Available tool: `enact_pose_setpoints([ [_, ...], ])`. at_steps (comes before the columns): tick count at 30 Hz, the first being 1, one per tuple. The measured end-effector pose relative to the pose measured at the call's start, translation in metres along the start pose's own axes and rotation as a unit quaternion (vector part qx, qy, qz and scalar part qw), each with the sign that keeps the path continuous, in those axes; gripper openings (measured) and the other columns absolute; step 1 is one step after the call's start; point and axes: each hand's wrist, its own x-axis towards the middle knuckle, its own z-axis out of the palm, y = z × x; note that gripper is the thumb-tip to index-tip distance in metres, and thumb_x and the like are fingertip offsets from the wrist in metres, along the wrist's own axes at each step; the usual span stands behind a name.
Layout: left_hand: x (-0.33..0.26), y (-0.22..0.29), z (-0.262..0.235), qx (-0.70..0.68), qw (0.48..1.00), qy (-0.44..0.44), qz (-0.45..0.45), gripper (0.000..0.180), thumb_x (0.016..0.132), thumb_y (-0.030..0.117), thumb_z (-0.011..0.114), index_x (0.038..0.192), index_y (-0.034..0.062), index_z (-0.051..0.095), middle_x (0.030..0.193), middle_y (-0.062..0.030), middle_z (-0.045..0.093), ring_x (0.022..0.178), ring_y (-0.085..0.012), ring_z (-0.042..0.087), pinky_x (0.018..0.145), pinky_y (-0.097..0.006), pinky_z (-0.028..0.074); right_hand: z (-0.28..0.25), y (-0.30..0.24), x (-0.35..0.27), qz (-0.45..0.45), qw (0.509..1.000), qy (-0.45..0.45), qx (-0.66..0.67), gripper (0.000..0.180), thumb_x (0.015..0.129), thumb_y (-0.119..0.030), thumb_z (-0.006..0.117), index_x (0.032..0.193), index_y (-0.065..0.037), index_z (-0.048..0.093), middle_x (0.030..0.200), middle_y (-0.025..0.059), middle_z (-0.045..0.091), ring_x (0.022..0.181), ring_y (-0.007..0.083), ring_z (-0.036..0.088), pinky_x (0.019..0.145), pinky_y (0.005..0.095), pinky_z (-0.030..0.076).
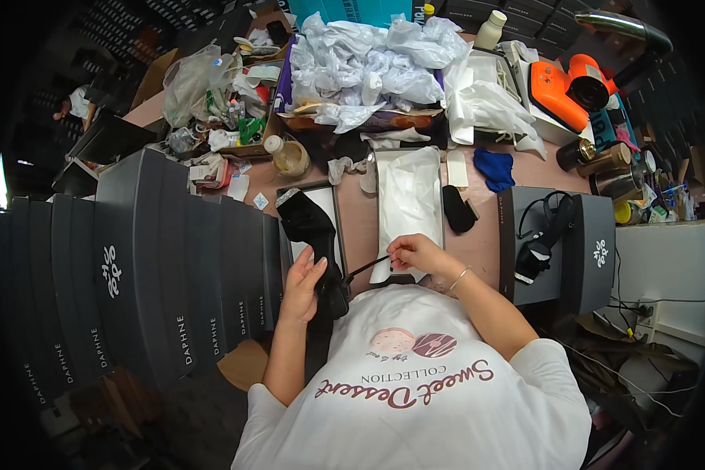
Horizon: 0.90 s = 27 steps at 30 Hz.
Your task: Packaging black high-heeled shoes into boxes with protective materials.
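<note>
So the person is standing at a seriously cluttered counter (478, 243) with a black high-heeled shoe (315, 235) right at the near edge. The left hand (301, 283) is wrapped around the back of the shoe, fingers curled onto it, which looks like it's just there to hold the shoe steady. The right hand (415, 252) has its fingers pinched shut on the end of a thin black strap (368, 268) and pulls it out taut to the side, so the strap runs in a straight line between the two hands. Hard to tell at this size whether that strap is part of the shoe or a separate piece, but it seems to come off the heel end.

The shoe sits over an open shoebox (329, 205) with a pale lining, and just beside it, toward the middle of the counter, is a second box with white tissue paper (409, 196) laid flat inside. A small black pouch-like thing (457, 208) lies next to that, then a blue cloth (493, 168) further back.

Along the far edge there's a big heap of crumpled white tissue (368, 59), and an orange tool (564, 90) at the far right corner. Stacks of dark grey shoeboxes (133, 266) line the left side, and another grey box (556, 243) at the right edge carries a black strappy shoe (544, 235).
</note>
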Motion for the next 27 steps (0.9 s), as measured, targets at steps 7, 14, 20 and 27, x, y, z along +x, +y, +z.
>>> enact_pose_setpoints([
  [7,-0.012,0.011,-0.001,0.064,0.997,-0.044,-0.005,0.061,0.089,0.006,0.061,0.14,-0.0088,0.031,0.13,-0.0171,0.051,0.11,-0.0141,0.055,0.095,-0.025,0.044,0.003,0.021,0.01,-0.042,0.874,0.085,-0.476,0.047,0.078,0.0,0.054,0.124,-0.008,0.052,0.105,0.0176,0.057,0.096,0.0358,0.059,0.081,0.0443,0.05],
  [14,-0.003,0.01,0.004,0.036,0.999,-0.026,0.012,0.06,0.089,0.007,0.062,0.14,-0.0062,0.033,0.121,-0.0151,0.056,0.1,-0.0115,0.059,0.087,-0.024,0.047,0.033,-0.003,0.009,-0.133,0.925,-0.05,-0.352,0.054,0.081,-0.023,0.066,0.128,-0.002,0.047,0.107,0.0239,0.059,0.1,0.04,0.058,0.086,0.0442,0.047],
  [20,0.003,0.018,0.005,0.049,0.996,-0.05,0.058,0.065,0.089,0.004,0.062,0.143,-0.0055,0.027,0.105,-0.0109,0.062,0.09,-0.01,0.061,0.079,-0.024,0.05,0.039,0.006,-0.002,-0.154,0.945,-0.023,-0.287,0.047,0.086,-0.016,0.062,0.128,-0.004,0.046,0.1,0.0222,0.061,0.095,0.0389,0.06,0.083,0.0409,0.048],
  [27,0.002,0.034,0.007,0.008,0.993,-0.12,-0.022,0.064,0.087,0.007,0.063,0.142,-0.0054,0.032,0.114,-0.0121,0.06,0.095,-0.0125,0.062,0.085,-0.025,0.049,-0.009,-0.03,-0.019,-0.153,0.977,0.148,-0.004,0.024,0.093,-0.011,0.051,0.112,0.0,0.061,0.103,0.0117,0.056,0.087,0.0198,0.064,0.068,0.0293,0.054],
])
